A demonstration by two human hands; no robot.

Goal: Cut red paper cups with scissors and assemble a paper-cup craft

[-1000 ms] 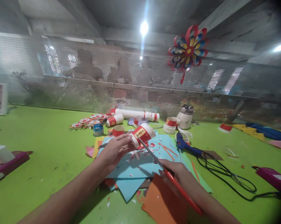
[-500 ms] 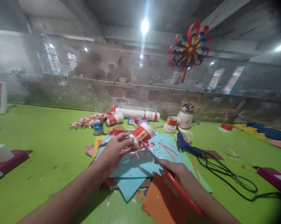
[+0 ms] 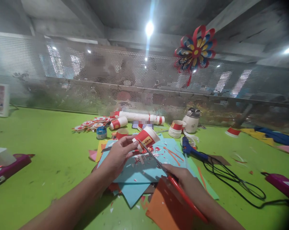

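Between the fingers and thumb of my left hand [image 3: 120, 154] is a red and white paper cup [image 3: 149, 136] with a yellow label, tilted on its side. My right hand [image 3: 183, 180] is closed round the red handles of a pair of scissors [image 3: 156, 159]. Their blades reach up to the left and meet the cup near my left fingertips; whether they bite into it I cannot tell. Below both hands lie light blue paper sheets [image 3: 125, 174] strewn with red and white scraps. A sheet of orange paper [image 3: 163, 204] lies under my right hand.
A blue glue gun [image 3: 192, 150] with a looping black cord lies on the right. Behind stand a blue jar [image 3: 101, 133], stacked cup pieces [image 3: 175, 129] and a white jug [image 3: 191, 121]. Purple power strips [image 3: 13, 166] sit left and right on the green table [image 3: 50, 140].
The cup has turned slightly in my left hand. The scissors have shifted a little to the left, their blades still at the cup.
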